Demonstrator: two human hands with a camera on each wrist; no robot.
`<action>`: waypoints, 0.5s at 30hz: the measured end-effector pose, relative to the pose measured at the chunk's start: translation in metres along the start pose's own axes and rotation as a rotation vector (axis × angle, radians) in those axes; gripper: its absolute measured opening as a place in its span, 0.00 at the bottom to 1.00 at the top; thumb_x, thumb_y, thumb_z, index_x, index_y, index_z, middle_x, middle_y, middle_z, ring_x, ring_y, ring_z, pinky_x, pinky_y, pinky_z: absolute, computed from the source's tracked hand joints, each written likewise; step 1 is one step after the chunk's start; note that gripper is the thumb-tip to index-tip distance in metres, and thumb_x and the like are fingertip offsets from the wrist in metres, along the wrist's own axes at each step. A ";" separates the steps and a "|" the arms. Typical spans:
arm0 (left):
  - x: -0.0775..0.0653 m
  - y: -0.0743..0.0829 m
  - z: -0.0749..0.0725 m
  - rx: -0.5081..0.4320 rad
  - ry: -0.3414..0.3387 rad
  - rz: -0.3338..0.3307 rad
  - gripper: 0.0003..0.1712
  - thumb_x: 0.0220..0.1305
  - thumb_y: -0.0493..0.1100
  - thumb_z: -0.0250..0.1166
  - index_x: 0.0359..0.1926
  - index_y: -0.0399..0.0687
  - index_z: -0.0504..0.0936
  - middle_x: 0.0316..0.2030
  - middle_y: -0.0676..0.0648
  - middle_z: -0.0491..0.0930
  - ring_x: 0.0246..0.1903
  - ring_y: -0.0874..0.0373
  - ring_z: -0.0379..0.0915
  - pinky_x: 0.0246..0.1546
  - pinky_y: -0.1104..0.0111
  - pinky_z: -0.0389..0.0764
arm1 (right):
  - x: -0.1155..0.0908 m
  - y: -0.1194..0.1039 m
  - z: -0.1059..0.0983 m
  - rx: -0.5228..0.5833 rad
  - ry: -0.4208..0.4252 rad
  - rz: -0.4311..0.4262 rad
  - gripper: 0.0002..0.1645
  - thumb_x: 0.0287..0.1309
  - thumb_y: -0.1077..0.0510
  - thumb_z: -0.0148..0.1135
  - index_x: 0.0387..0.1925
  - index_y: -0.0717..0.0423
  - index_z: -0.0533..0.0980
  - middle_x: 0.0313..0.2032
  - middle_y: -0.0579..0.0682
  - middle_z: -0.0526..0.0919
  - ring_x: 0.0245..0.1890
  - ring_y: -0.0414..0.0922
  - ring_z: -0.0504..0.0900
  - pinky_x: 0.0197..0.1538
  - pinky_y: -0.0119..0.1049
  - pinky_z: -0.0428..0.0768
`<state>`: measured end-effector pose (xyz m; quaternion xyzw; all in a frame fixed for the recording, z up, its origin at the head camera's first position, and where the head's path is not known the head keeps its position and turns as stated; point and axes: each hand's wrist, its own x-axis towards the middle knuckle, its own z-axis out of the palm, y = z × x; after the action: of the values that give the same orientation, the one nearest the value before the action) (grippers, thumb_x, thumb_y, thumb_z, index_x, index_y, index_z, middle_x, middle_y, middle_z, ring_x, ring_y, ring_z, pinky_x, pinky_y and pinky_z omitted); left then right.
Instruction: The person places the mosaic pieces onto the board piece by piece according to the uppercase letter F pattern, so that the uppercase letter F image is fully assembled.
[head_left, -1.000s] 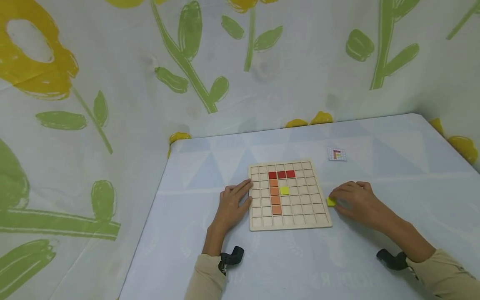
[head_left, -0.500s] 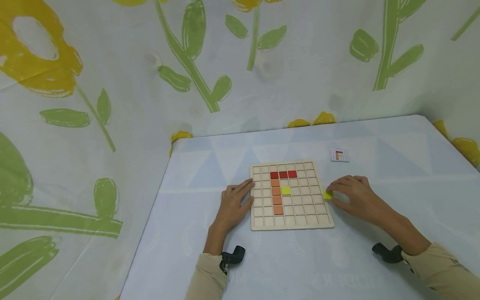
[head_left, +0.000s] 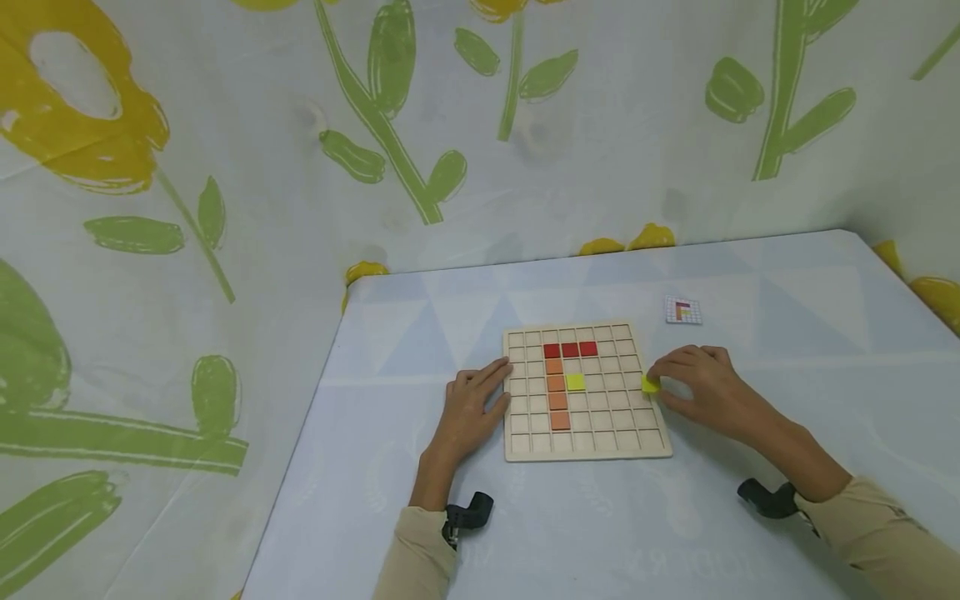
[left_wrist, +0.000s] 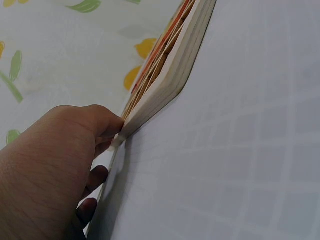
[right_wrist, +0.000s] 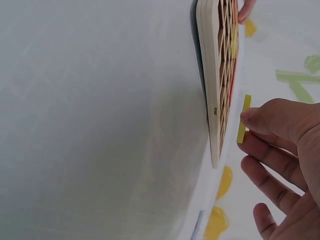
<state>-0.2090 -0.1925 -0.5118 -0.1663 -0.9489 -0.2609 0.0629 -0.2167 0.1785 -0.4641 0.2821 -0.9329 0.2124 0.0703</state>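
Note:
A square wooden grid board [head_left: 615, 421] lies on the table in the head view. Three red tiles [head_left: 570, 349] form a row in it. Below the leftmost red tile runs a column of several orange tiles [head_left: 557, 400], with one yellow tile [head_left: 575, 382] beside the column. My left hand [head_left: 463, 415] touches the board's left edge with fairly straight fingers; in the left wrist view the thumb meets the board's side [left_wrist: 155, 102]. Between thumb and fingertip my right hand [head_left: 708, 390] pinches a second yellow tile [right_wrist: 244, 120], held above the board's right edge.
A small printed card [head_left: 683, 311] with a coloured grid pattern lies behind the board to the right. The pale table [head_left: 390, 467] meets a flower-print cloth [head_left: 600, 167] at its back. Each wrist carries a black camera mount [head_left: 471, 511].
My right hand has carried the pinched yellow tile left and a little away from me, from beside the board to over its right edge. The left hand stays at the board.

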 end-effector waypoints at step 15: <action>0.001 0.000 0.000 0.010 -0.010 0.000 0.28 0.74 0.51 0.55 0.72 0.57 0.70 0.72 0.59 0.64 0.58 0.55 0.65 0.57 0.54 0.63 | 0.014 -0.005 0.005 0.020 -0.012 -0.005 0.15 0.50 0.64 0.75 0.41 0.53 0.85 0.45 0.51 0.85 0.51 0.55 0.77 0.57 0.60 0.61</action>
<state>-0.2094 -0.1926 -0.5112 -0.1673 -0.9504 -0.2555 0.0590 -0.2252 0.1654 -0.4634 0.2861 -0.9306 0.2197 0.0626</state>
